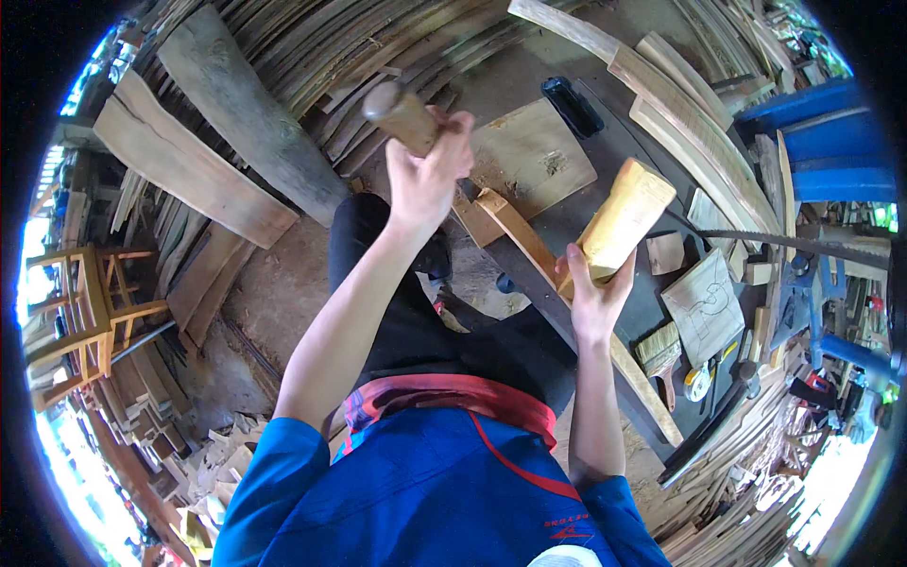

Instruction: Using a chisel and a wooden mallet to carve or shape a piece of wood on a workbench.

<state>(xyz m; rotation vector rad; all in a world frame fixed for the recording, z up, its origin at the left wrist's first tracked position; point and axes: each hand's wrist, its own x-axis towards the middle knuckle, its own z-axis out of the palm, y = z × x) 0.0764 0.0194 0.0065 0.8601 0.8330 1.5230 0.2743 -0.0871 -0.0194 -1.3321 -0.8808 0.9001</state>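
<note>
My left hand (430,175) is raised over the near left end of the bench, its fingers wrapped round a thick, round-ended brown wooden tool (402,115). A dark piece shows just below that hand; whether it belongs to the tool I cannot tell. In my right hand (600,298) is a pale yellow wooden block (625,219), gripped at its lower end and tilted up to the right. This hand is at a long wooden strip (520,231) along the bench's near edge. Part of the block is hidden by my fingers.
The dark bench (619,132) bears a square board (534,156), a black object (572,106), a panel with drawn lines (704,307), a brush (659,357), a tape measure (697,384) and a saw (803,244). Long planks (194,161) lean at left. A wooden stool (90,312) stands far left.
</note>
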